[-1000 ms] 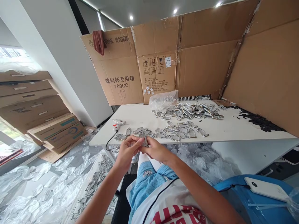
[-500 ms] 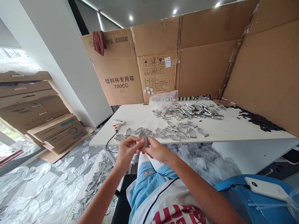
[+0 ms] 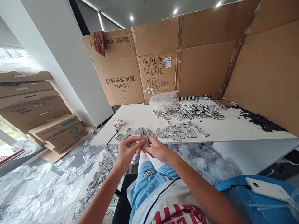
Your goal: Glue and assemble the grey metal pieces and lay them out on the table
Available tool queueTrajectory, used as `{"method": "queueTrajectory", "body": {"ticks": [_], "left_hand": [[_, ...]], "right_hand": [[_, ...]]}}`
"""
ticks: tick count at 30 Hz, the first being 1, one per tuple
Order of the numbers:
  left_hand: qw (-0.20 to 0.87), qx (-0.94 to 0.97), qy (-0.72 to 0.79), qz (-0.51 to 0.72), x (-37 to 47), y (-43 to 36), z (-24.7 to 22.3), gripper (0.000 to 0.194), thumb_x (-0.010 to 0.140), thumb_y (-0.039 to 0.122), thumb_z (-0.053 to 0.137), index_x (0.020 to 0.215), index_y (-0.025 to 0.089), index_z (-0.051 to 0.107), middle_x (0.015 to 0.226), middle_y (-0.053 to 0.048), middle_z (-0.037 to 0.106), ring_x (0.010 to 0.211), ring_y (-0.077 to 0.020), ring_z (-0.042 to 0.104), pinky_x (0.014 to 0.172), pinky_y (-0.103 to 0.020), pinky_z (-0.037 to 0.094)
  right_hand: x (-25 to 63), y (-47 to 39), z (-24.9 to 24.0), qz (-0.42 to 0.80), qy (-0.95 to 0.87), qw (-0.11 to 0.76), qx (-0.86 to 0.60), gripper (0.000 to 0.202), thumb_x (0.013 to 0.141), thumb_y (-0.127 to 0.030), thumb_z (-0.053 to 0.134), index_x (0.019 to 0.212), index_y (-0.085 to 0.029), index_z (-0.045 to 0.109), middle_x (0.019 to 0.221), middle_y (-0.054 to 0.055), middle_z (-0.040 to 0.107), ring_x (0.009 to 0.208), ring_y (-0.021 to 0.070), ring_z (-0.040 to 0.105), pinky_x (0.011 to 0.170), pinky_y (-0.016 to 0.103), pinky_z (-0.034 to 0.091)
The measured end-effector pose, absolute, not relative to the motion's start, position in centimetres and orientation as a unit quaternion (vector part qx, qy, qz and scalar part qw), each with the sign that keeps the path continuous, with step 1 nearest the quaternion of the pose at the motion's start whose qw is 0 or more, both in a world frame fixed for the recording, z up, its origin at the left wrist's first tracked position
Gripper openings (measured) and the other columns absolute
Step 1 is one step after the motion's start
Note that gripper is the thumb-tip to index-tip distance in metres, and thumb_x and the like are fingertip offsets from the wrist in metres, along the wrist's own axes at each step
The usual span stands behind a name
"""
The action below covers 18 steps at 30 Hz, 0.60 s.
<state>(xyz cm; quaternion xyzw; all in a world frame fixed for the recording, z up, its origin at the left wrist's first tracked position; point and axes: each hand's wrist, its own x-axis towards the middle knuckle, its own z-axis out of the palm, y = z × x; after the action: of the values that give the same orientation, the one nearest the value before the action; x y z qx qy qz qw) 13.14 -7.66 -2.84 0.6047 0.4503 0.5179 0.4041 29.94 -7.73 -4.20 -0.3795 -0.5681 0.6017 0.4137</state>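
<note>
Between my two hands, just over the table's front edge, is a silver metal buckle-like piece (image 3: 144, 135), its pointed end up. My left hand (image 3: 130, 148) is closed, with thumb and fingers pinching the piece from the left. From the right, my right hand (image 3: 156, 149) grips the same piece with closed fingers. The fingers hide its lower part. Several similar silver pieces (image 3: 182, 132) lie on the white table (image 3: 137, 116) beyond my hands. Farther back is a large heap of them (image 3: 196, 110).
A white glue gun (image 3: 119, 124) with a black cord lies at the table's left. Cardboard panels (image 3: 161, 40) stand behind. Small black strips (image 3: 260, 119) are scattered at the right. Clear plastic bags (image 3: 203, 158) bulge under the table. A blue stool (image 3: 245, 199) holds a white power bank (image 3: 267, 189).
My hands stay almost in place around the silver piece, which keeps its pointed end up. The whole view has shifted very slightly.
</note>
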Motion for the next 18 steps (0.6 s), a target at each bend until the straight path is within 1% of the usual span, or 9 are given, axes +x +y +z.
{"method": "queueTrajectory", "body": {"ticks": [3,5,8,11,13,15,18], "left_hand": [[0.352,0.629,0.460,0.519,12.99,-7.61,-2.98,0.025,0.079,0.045,0.088,0.086,0.021,0.086,0.050,0.006,0.038,0.050,-0.0101,0.036,0.052,-0.026,0.030],[0.326,0.644,0.461,0.515,12.93,-7.64,-3.03,0.024,0.081,0.044,0.086,0.088,0.021,0.085,0.051,0.007,0.034,0.050,-0.0098,0.032,0.053,-0.026,0.028],[0.291,0.664,0.464,0.509,12.97,-7.86,-2.91,0.022,0.083,0.042,0.084,0.085,0.020,0.083,0.053,0.008,0.029,0.050,-0.0091,0.025,0.053,-0.026,0.024],[0.264,0.674,0.467,0.509,13.07,-8.20,-2.63,0.022,0.084,0.039,0.082,0.078,0.019,0.076,0.054,0.008,0.031,0.051,-0.0091,0.025,0.053,-0.026,0.021],[0.262,0.675,0.466,0.508,13.07,-8.32,-2.50,0.025,0.084,0.037,0.083,0.073,0.019,0.069,0.054,0.008,0.033,0.052,-0.0091,0.025,0.053,-0.026,0.021],[0.274,0.674,0.468,0.502,12.97,-8.28,-2.48,0.027,0.084,0.037,0.083,0.072,0.019,0.066,0.053,0.009,0.032,0.051,-0.0090,0.025,0.053,-0.026,0.020],[0.325,0.653,0.473,0.494,12.69,-8.02,-2.53,0.029,0.082,0.040,0.086,0.080,0.021,0.065,0.053,0.010,0.030,0.051,-0.0088,0.024,0.052,-0.024,0.019]], "right_hand": [[29.85,-8.02,-3.81,0.598,-0.571,0.419,-0.376,0.029,0.086,-0.035,0.078,0.107,-0.022,0.063,0.076,-0.005,0.059,0.059,0.0095,0.040,0.057,0.024,0.033],[29.74,-8.18,-3.65,0.589,-0.578,0.424,-0.374,0.026,0.087,-0.033,0.078,0.105,-0.022,0.063,0.077,-0.006,0.059,0.061,0.0101,0.043,0.059,0.025,0.036],[29.61,-8.28,-3.78,0.565,-0.595,0.435,-0.370,0.021,0.089,-0.028,0.072,0.107,-0.022,0.063,0.079,-0.005,0.059,0.069,0.0120,0.049,0.065,0.026,0.040],[29.60,-8.22,-4.21,0.535,-0.618,0.444,-0.367,0.018,0.091,-0.028,0.068,0.107,-0.022,0.061,0.086,-0.004,0.061,0.079,0.0145,0.054,0.072,0.027,0.043],[29.63,-8.16,-4.46,0.521,-0.630,0.445,-0.366,0.016,0.093,-0.029,0.066,0.105,-0.022,0.060,0.092,-0.003,0.063,0.084,0.0159,0.056,0.075,0.029,0.044],[29.64,-8.12,-4.60,0.511,-0.640,0.440,-0.368,0.016,0.094,-0.032,0.065,0.105,-0.022,0.060,0.097,-0.001,0.064,0.087,0.0170,0.058,0.077,0.030,0.046],[29.61,-8.09,-4.60,0.497,-0.653,0.437,-0.368,0.019,0.096,-0.035,0.065,0.110,-0.023,0.061,0.102,0.000,0.067,0.089,0.0184,0.060,0.079,0.031,0.048]]}}
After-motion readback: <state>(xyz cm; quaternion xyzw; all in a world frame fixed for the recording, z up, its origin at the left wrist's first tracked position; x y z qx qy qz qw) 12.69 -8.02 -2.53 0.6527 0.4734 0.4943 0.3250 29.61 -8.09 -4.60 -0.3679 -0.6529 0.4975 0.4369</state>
